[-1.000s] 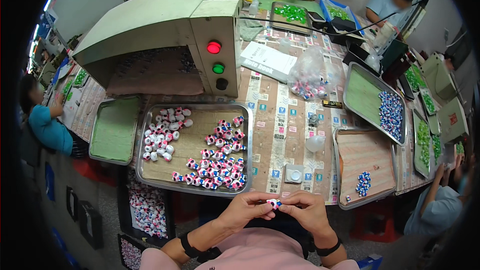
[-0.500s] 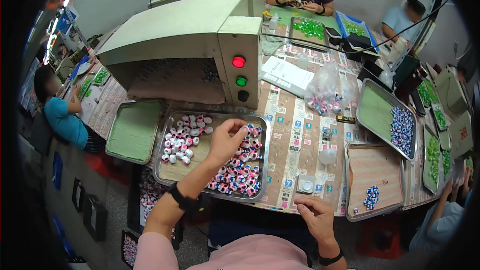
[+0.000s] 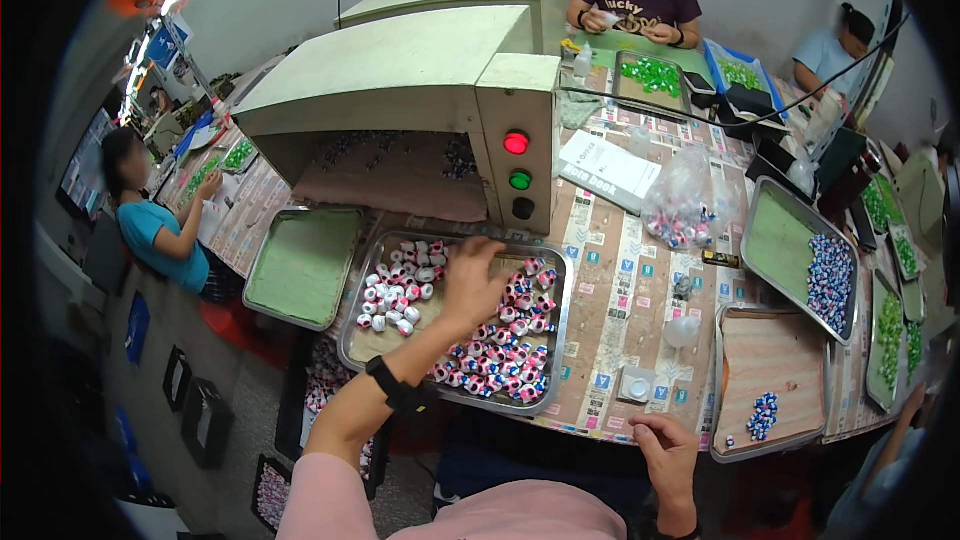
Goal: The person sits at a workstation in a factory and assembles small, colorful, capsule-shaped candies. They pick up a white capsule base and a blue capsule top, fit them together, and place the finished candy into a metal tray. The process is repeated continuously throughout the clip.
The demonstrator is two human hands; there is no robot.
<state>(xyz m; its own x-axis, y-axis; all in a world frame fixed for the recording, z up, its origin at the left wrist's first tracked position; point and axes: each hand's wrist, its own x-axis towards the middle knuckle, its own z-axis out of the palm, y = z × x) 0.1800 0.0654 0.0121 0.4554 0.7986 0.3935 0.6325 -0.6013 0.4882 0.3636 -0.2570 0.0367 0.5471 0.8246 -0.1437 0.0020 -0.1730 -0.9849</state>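
My left hand (image 3: pixel 478 285) is over a metal tray (image 3: pixel 346 352), thumb and fingers apart, with nothing visible between them. It sits between a group of small white-and-pink rounded pieces (image 3: pixel 400 292) and a larger group of pink, white and blue painted pieces (image 3: pixel 500 358). My right hand (image 3: pixel 668 452) hovers by the table's front edge, thumb and index finger drawn together; whatever they hold, if anything, is too small to make out. Just beyond it stand a small white square holder (image 3: pixel 636 386) and a round translucent bottle (image 3: pixel 682 332).
A beige oven-like machine (image 3: pixel 390 60) with a lit red lamp stands behind the tray. A green-lined tray (image 3: pixel 305 270) lies left; a paper-lined tray (image 3: pixel 775 355) and a tray of blue-and-white pieces (image 3: pixel 780 235) lie right. A bag of pieces (image 3: pixel 685 205) sits mid-table. Other people work around the table.
My left hand has gone from a pinch at the painted pieces to opened fingers, slightly nearer the white pieces. My right hand's fingers have drawn closer together. The whole view has shifted.
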